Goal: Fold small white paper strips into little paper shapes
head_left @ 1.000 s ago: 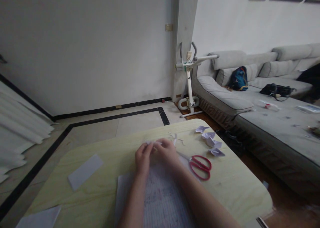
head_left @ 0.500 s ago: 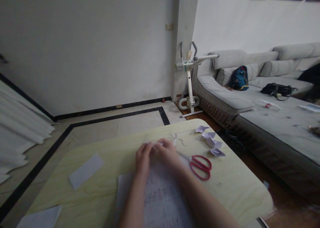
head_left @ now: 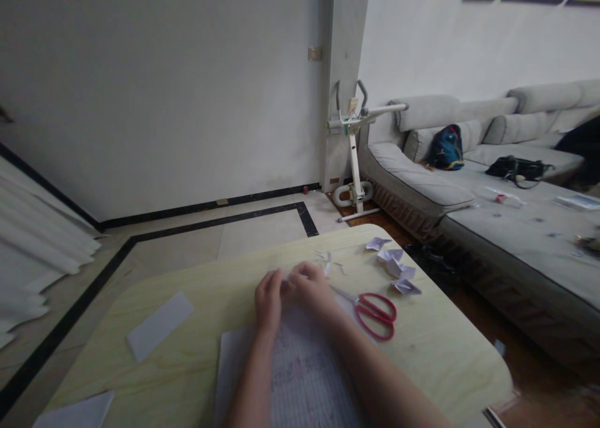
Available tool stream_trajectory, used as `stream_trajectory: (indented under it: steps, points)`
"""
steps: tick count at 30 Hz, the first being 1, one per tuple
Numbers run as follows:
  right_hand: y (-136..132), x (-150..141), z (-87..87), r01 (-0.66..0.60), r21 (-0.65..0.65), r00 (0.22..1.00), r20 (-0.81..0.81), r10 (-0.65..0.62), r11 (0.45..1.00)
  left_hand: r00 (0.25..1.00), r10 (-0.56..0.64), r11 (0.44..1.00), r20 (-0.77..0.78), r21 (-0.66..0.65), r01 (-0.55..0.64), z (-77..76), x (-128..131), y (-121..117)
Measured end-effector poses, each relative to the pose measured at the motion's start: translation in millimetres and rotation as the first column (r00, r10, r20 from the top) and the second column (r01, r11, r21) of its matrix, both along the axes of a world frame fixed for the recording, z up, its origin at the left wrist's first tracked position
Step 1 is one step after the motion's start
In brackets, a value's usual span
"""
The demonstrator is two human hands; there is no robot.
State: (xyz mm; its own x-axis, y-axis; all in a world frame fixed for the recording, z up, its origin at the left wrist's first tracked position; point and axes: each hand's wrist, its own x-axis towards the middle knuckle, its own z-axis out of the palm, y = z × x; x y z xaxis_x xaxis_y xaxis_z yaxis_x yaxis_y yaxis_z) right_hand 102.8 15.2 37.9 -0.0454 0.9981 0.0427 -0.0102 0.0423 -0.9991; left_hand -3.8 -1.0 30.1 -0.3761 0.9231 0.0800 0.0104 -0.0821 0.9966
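My left hand (head_left: pixel 269 299) and my right hand (head_left: pixel 311 287) meet over the far edge of a written, lined sheet (head_left: pixel 307 372). Both hands pinch a small piece of white paper (head_left: pixel 285 276), mostly covered by the fingers. Red-handled scissors (head_left: pixel 375 315) lie to the right of my right hand, blades pointing toward it. Thin paper scraps (head_left: pixel 329 263) are scattered just beyond that hand. Several folded paper shapes (head_left: pixel 394 262) sit in a row along the table's right side.
A white paper rectangle (head_left: pixel 160 325) lies on the left of the wooden table (head_left: pixel 187 365), with another sheet (head_left: pixel 77 410) at the near left corner. Beyond the table's right edge stands a grey sofa (head_left: pixel 506 228). An exercise machine (head_left: pixel 355 153) is by the wall.
The fingers have shifted slightly around the small paper, and less of it shows now. The camera view has moved a little; the things on the table stay put.
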Motion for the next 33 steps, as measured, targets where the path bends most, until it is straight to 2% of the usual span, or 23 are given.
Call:
stream_trajectory:
  steps: [6,18,24,30,33]
  points:
    - [-0.5,-1.0,-1.9,-0.012,0.015,0.999,0.043,0.011,1.000,1.000,-0.010,1.000,0.007,-0.015,0.010,-3.0,-3.7,0.4]
    - [0.2,0.1,1.0,0.044,0.038,0.996,0.081,-0.047,0.998,0.999,0.032,0.999,0.010,0.001,-0.032,-7.1,-5.0,2.1]
    - [-3.2,-3.7,0.6,-0.036,0.035,0.994,0.103,0.033,0.999,0.985,0.130,0.991,0.112,-0.029,-0.127,-4.8,-5.5,3.2]
    - [-1.4,-1.3,0.4,-0.029,0.017,0.999,0.027,0.029,0.999,0.999,0.002,1.000,-0.040,0.008,-0.002,0.0,-1.9,0.9]
    - [-0.5,-1.4,0.2,-0.022,0.005,1.000,-0.004,0.022,1.000,0.997,-0.024,1.000,-0.067,0.001,0.025,0.2,-1.1,0.5]
